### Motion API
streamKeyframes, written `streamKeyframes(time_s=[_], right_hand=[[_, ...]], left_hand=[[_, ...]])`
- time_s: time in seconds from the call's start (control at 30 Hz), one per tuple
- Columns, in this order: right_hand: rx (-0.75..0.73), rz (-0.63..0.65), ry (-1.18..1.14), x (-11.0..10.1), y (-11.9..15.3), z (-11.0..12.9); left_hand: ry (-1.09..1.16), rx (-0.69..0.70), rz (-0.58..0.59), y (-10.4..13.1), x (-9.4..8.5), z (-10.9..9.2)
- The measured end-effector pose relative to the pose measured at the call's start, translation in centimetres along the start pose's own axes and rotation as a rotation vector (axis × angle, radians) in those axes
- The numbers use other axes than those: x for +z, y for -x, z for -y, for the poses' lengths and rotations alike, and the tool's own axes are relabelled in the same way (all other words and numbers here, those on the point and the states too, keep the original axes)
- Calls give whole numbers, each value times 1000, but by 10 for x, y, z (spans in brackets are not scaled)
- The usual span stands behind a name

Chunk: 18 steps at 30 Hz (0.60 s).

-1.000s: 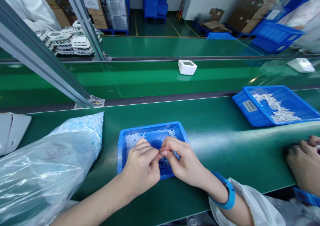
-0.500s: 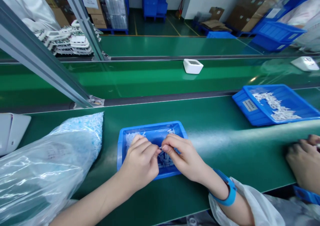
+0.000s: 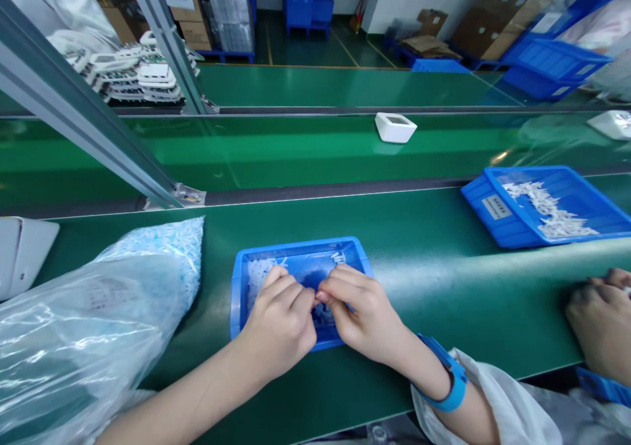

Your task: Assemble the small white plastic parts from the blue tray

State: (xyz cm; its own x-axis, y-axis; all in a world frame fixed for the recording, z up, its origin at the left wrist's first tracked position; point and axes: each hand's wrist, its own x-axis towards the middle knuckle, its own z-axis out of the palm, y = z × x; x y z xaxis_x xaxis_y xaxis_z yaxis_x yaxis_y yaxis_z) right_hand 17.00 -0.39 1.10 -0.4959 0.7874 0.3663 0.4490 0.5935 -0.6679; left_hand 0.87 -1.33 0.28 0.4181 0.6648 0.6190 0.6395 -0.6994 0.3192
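Both of my hands meet over a small blue bin [image 3: 237, 300] on the green bench. My left hand [image 3: 280, 317] is closed in a pinch, its fingertips against those of the other hand. My right hand [image 3: 362, 310], with a blue wristband [image 3: 451, 382] on the wrist, pinches from the right side. Whatever sits between the fingertips is too small and hidden to name. Small white plastic pieces [image 3: 259, 274] lie in the bin's left part, and more small pale pieces [image 3: 323, 317] show beneath my fingers.
A clear plastic bag [image 3: 113, 313] of pale blue-white pieces lies at left, beside a white casing [image 3: 24, 254]. A larger blue bin [image 3: 513, 228] with white parts stands at right, near a co-worker's hand [image 3: 601, 320]. Beyond a metal post [image 3: 98, 116], a white device [image 3: 396, 128] rests on the green belt.
The white device on the belt has shifted to the right. My hands stay over the bin, fingertips still together, with only slight finger movement.
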Motion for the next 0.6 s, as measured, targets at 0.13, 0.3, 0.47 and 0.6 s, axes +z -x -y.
streamKeyframes(time_s=[0.13,0.3,0.47,0.6], right_hand=[[60,36,-92,-3,-3,1],[176,11,-285,-7,-4,2],[172,-174,-274,-7,-2,2],[116,-177,-236,-6,-1,4]], left_hand=[[10,17,6,3,1,-2],[45,26,-20,3,-1,1],[27,-5,0,-3,-10,4],[20,3,13,-6,-12,2]])
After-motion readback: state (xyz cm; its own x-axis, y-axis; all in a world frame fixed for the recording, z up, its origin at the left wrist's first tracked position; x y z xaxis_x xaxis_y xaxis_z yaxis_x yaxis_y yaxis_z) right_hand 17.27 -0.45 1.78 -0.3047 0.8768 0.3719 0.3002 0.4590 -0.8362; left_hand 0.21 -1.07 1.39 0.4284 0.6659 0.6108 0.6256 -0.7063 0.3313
